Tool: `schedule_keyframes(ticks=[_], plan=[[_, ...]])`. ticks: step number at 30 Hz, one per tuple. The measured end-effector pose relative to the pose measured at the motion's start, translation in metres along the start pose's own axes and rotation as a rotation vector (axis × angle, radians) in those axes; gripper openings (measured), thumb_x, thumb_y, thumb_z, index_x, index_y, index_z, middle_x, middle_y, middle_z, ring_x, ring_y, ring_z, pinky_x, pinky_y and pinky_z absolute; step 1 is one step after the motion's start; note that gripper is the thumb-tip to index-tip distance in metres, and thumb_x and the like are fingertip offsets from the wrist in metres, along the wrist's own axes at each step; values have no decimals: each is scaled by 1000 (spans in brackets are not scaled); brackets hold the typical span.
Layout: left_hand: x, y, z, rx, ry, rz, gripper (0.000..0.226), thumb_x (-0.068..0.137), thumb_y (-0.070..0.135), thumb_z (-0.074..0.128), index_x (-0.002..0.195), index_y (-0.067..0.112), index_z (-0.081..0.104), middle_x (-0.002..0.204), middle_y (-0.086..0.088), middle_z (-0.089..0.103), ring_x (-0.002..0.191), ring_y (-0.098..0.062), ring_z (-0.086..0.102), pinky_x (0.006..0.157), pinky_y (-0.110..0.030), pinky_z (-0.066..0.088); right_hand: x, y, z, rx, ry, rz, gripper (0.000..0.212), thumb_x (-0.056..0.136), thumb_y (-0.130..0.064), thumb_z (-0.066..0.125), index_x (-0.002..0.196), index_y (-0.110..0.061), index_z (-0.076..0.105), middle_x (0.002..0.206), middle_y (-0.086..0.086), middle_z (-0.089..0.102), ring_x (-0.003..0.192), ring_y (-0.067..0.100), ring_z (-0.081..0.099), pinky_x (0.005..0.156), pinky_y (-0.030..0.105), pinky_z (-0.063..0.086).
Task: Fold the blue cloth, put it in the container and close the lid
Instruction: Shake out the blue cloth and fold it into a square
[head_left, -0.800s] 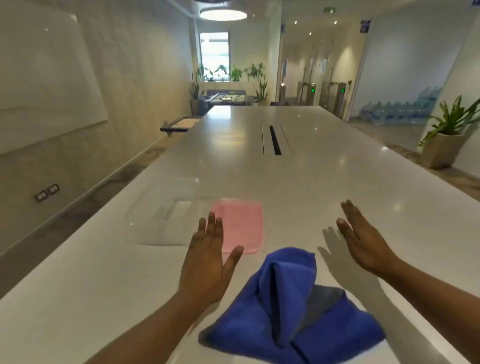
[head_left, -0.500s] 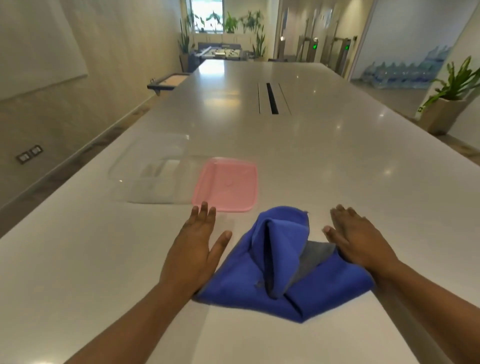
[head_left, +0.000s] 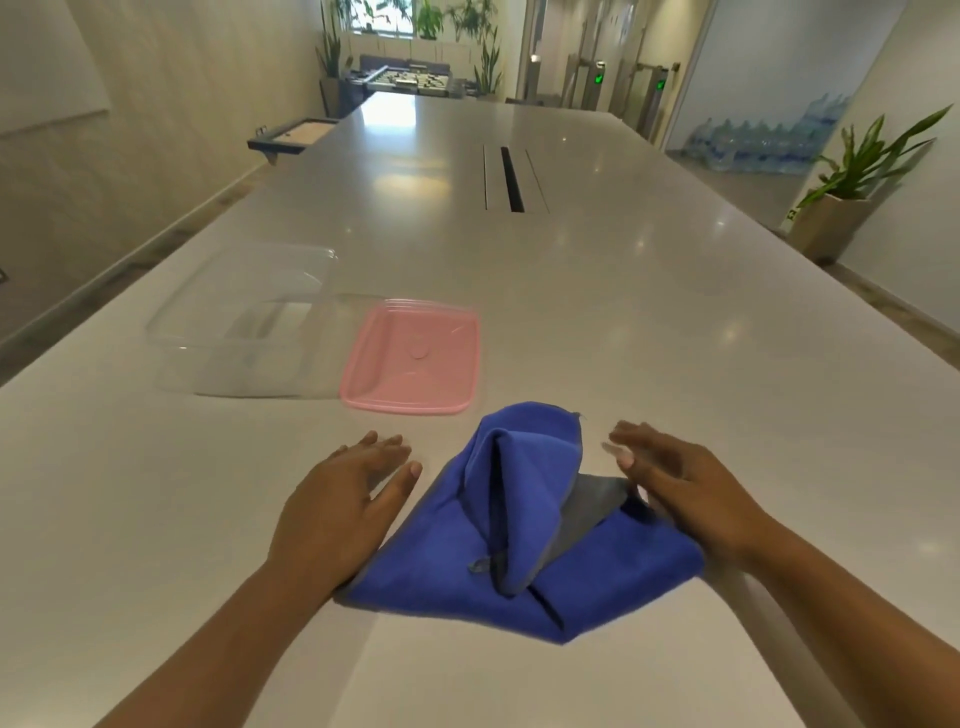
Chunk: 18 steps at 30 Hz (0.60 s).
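I see the blue cloth (head_left: 524, 525) bunched on the tabletop (head_left: 649, 332), my left hand (head_left: 337, 512) and right hand (head_left: 691, 499) flanking it, each grip open. Clear container (head_left: 244, 332) and pink lid (head_left: 413, 358) sit beyond.

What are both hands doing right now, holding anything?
Left hand: open, holding nothing, beside the blue cloth.
Right hand: open, fingers spread, gripping nothing.

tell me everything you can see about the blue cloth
The blue cloth is a soft, fleecy-looking fabric with a grey underside showing at one fold. It lies crumpled and unfolded on the white table, a ridge bunched up at its middle, just in front of the pink lid. Open hands flank it.
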<state>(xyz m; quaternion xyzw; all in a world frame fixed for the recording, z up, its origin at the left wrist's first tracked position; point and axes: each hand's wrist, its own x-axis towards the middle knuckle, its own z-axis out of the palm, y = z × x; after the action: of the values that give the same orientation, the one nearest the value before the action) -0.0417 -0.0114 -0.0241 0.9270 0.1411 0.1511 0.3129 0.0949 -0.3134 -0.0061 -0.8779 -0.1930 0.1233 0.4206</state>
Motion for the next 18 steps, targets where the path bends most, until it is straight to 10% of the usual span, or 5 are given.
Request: schedule_keyframes(ticks=[7, 12, 18], plan=[[10, 38, -6, -126, -167, -21, 45, 90, 51, 55, 128, 27, 60, 124, 11, 67, 105, -4, 62, 93, -25, 46, -47, -46, 7, -281, 22, -213, 54, 69, -68, 59, 114, -39, 68, 129, -27, 57, 125, -16, 42, 114, 27, 26], [22, 65, -4, -21, -297, -19, 52, 88, 56, 54, 131, 28, 55, 114, 13, 69, 100, -7, 64, 91, -31, 49, -69, -80, 16, -481, -174, -207, 63, 69, -84, 45, 85, -27, 68, 103, -14, 69, 101, 4, 59, 92, 19, 39], [16, 89, 11, -211, -522, -30, 36, 71, 50, 72, 102, 32, 64, 87, 7, 73, 78, -7, 69, 76, -33, 59, -80, -80, 48, -569, -249, -150, 100, 56, -89, 50, 145, -56, 19, 158, -30, 8, 147, -4, 2, 121, 36, 0]])
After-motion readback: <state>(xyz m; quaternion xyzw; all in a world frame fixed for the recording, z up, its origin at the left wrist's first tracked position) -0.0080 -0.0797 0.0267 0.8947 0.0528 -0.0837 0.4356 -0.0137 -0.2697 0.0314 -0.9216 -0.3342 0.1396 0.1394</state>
